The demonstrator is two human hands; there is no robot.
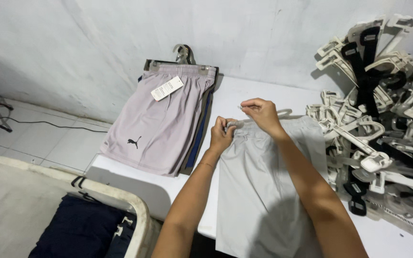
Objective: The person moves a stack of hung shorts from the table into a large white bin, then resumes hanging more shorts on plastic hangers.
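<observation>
From up here I see a white table (244,95) pushed against a pale wall, and everything else I place from the grip at the waistband. The largest thing under my hands is a pair of light grey shorts (259,191), laid flat and running from the grip back toward my body, the hem hanging off the near table edge. To the right of the grip lies a big heap of white and black plastic hangers (383,119). To the left of it, leaning on the wall, is a stack of finished shorts on hangers, a lilac pair (161,122) on top with a white tag (167,88). Lower left, well away from the grip, stands a white tub (120,200) with dark clothes inside.

My left hand (221,136) pinches the left end of the waistband, fingers pressed together on the cloth. My right hand (263,114) pinches the waistband just beside it, thumb and forefinger closed on something small I cannot make out; a pale hanger seems to lie under that edge.

I judge the shorts light, soft and limp, a smooth fabric that slides easily. The doubled elastic waistband is the firm part, so that is where to hold.
</observation>
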